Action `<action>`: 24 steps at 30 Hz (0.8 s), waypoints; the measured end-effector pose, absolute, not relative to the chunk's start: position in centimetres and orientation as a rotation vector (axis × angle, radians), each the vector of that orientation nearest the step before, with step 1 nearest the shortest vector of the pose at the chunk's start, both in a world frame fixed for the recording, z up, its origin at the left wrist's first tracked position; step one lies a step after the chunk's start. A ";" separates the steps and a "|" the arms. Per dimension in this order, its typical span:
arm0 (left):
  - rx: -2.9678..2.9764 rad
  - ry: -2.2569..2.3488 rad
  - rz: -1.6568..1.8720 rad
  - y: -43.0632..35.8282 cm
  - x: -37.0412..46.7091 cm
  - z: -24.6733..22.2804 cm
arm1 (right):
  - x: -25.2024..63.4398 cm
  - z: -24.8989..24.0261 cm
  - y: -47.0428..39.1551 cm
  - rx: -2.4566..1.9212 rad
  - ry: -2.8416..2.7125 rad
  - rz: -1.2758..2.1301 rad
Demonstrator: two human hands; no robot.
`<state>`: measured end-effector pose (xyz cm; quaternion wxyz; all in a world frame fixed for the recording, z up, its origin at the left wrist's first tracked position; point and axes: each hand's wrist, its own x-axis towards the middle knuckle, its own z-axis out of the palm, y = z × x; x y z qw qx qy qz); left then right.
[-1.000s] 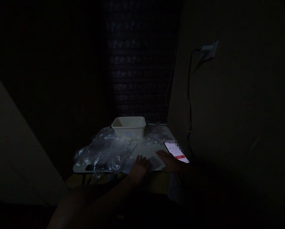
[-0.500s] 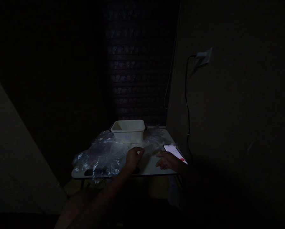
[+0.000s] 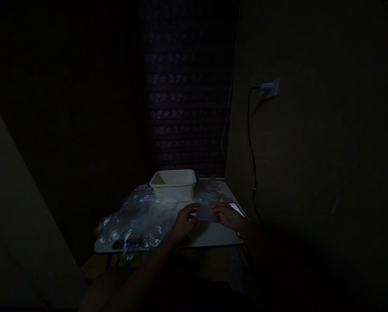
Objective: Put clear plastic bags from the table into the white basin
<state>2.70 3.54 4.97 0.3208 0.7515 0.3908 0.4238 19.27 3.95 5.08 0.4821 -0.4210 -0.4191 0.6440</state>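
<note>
Between my hands, just above the table, is a small piece of clear plastic [image 3: 207, 212], apparently a bag; the dim light blurs its outline. My left hand [image 3: 184, 222] is closed in a pinch at its left edge. My right hand [image 3: 225, 214] grips its right edge, thumb and fingers close together. Crumpled clear plastic bags [image 3: 138, 216] lie spread over the left part of the table. Behind my hands stands a white rectangular tub [image 3: 174, 192].
The small white folding table [image 3: 210, 236] has a dark handle slot at its front edge. A lit phone [image 3: 237, 209] lies on the right, partly behind my right hand. A black cord [image 3: 253, 156] hangs from the wall outlet [image 3: 272, 88]. A dark blind [image 3: 181, 108] covers the back.
My right hand has moved left and taken hold of the plastic, now covering more of the phone. The plastic shows stretched between both hands. The view has tilted up slightly.
</note>
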 end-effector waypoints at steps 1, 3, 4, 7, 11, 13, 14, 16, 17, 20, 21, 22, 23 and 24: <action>1.839 1.040 1.135 3.6 2.8 5.0 | 19.2 5.1 4.0 -1.019 -1.017 1.555; 1.544 1.058 1.170 3.9 2.8 5.0 | 19.0 5.1 3.9 -1.010 -1.017 1.533; 1.418 1.061 1.168 4.0 2.8 5.0 | 18.8 5.2 3.9 -1.016 -1.022 1.524; 1.238 1.056 1.101 4.7 2.7 4.7 | 18.2 5.3 3.9 -1.081 -1.051 1.476; 1.225 1.093 1.150 5.4 2.3 4.2 | 17.5 5.3 4.4 -1.127 -1.118 1.418; 1.235 1.095 1.189 5.5 2.1 4.2 | 17.3 5.1 4.8 -1.139 -1.153 1.399; 1.248 1.091 1.200 5.4 2.0 4.2 | 17.2 5.0 5.0 -1.153 -1.175 1.388; 1.286 1.071 1.213 5.3 1.8 4.3 | 16.9 4.9 5.5 -1.185 -1.244 1.345; 1.305 1.062 1.222 5.2 1.8 4.3 | 16.8 5.0 5.6 -1.197 -1.288 1.315; 1.360 1.068 1.238 5.2 1.5 4.3 | 16.0 5.3 6.1 -1.208 -1.435 1.199; 1.383 1.092 1.236 5.4 1.3 4.2 | 15.7 5.5 6.3 -1.206 -1.483 1.157; 1.415 1.134 1.232 5.6 1.1 4.1 | 15.4 5.6 6.5 -1.208 -1.530 1.113; 1.462 1.191 1.230 5.9 0.8 4.1 | 15.1 5.7 6.8 -1.216 -1.577 1.063; 1.529 1.258 1.232 6.3 0.4 4.1 | 14.7 5.8 7.1 -1.231 -1.623 1.010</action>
